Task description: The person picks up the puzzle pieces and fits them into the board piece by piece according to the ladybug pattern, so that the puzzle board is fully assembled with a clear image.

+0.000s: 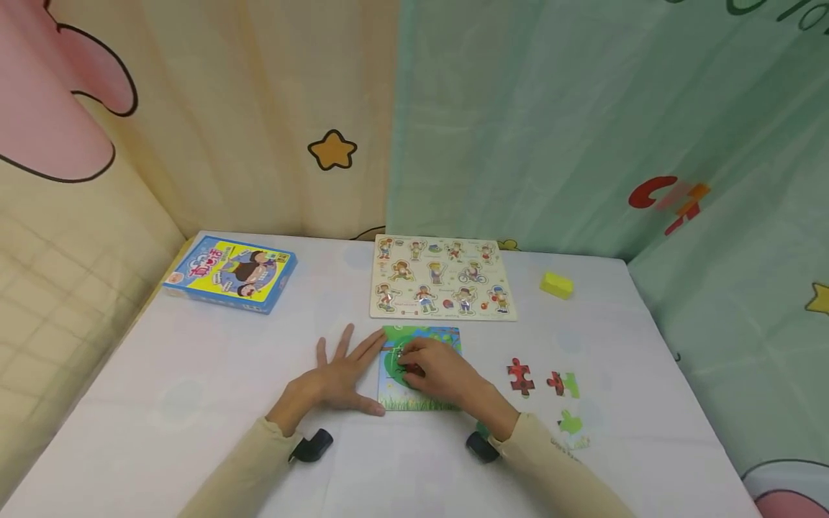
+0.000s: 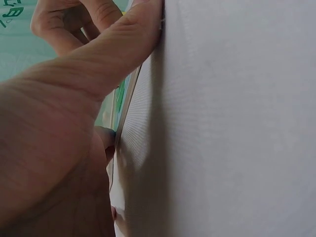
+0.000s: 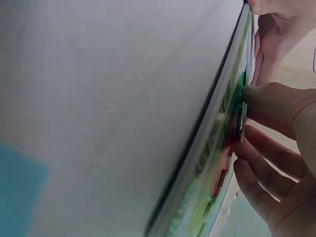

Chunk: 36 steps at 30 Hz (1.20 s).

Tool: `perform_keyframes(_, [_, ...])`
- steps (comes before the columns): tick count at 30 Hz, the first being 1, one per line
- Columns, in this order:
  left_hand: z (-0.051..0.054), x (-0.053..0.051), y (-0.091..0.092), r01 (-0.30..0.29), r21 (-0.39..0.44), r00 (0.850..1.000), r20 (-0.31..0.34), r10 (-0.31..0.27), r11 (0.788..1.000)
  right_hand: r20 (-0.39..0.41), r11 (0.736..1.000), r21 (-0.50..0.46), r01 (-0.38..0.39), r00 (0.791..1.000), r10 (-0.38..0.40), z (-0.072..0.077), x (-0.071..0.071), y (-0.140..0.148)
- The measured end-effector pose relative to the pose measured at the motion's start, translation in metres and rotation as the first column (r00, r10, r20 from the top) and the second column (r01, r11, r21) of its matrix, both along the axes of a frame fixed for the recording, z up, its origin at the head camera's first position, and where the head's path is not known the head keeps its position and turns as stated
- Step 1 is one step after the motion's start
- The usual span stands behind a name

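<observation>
A small jigsaw board [image 1: 414,404] with a green, blue and grassy picture lies flat in the middle of the table. My left hand [image 1: 337,380] rests at its left side with fingers spread, fingertips and thumb touching the edge. Over the board, my right hand [image 1: 447,370] pinches a jigsaw piece [image 3: 243,118] between thumb and fingers, close against the picture. That piece is mostly covered by the fingers in the head view. To the right lie loose pieces: a red one [image 1: 520,378], a red and green one [image 1: 563,383] and a green one [image 1: 570,422].
Behind the jigsaw board lies a wooden peg puzzle [image 1: 443,277] with children's figures. At the back left sits a blue and yellow box [image 1: 233,275]. A yellow block [image 1: 557,285] is at the back right. Curtains stand behind the white table [image 1: 194,432].
</observation>
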<state>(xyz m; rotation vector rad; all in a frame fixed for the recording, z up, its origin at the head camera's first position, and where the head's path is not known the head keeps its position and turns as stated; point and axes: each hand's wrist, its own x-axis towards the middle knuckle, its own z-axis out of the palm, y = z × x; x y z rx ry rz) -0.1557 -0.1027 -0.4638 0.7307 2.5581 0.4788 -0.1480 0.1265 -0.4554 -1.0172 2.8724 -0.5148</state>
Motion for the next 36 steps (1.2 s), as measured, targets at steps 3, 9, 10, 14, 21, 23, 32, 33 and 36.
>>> perform_keyframes(3, [-0.002, 0.003, -0.001, 0.004, 0.010, 1.000, 0.007, -0.004, 1.000, -0.009, 1.000, 0.003, -0.012, 1.000, 0.012, -0.001, 0.003, -0.002])
perform_keyframes(9, [-0.002, 0.004, -0.003, -0.003, 0.042, 1.000, 0.000, 0.003, 0.999, -0.063, 0.999, 0.017, -0.040, 0.997, 0.041, -0.003, 0.004, -0.007])
perform_keyframes(10, [-0.002, 0.004, -0.004, -0.001, 0.046, 1.000, 0.004, 0.001, 0.999, -0.060, 0.999, 0.016, -0.039, 0.997, 0.040, -0.004, 0.004, -0.007])
perform_keyframes(14, [0.001, 0.004, -0.004, 0.012, 0.063, 1.000, 0.008, -0.013, 0.998, -0.042, 0.999, 0.028, -0.020, 0.999, 0.021, -0.004, 0.005, -0.008])
perform_keyframes(21, [0.004, 0.003, -0.001, 0.017, 0.018, 1.000, -0.021, -0.016, 1.000, -0.192, 0.982, 0.189, -0.029, 0.979, 0.065, 0.001, 0.008, -0.014])
perform_keyframes(23, [0.005, 0.004, 0.001, 0.014, 0.007, 1.000, -0.028, -0.014, 1.000, -0.236, 0.974, 0.225, -0.028, 0.968, 0.082, 0.002, 0.010, -0.015])
perform_keyframes(32, [0.009, 0.007, 0.005, 0.019, -0.028, 0.999, -0.025, -0.020, 0.999, -0.116, 0.977, 0.211, -0.006, 0.993, 0.031, 0.007, 0.009, -0.009])
perform_keyframes(33, [0.010, 0.007, 0.005, 0.021, -0.029, 1.000, -0.022, -0.021, 0.999, -0.091, 0.978, 0.208, -0.012, 0.995, 0.031, 0.008, 0.009, -0.008])
perform_keyframes(36, [0.011, 0.007, 0.006, 0.022, -0.035, 1.000, -0.020, -0.023, 0.999, -0.009, 0.986, 0.163, -0.017, 1.000, 0.019, 0.012, 0.008, 0.000])
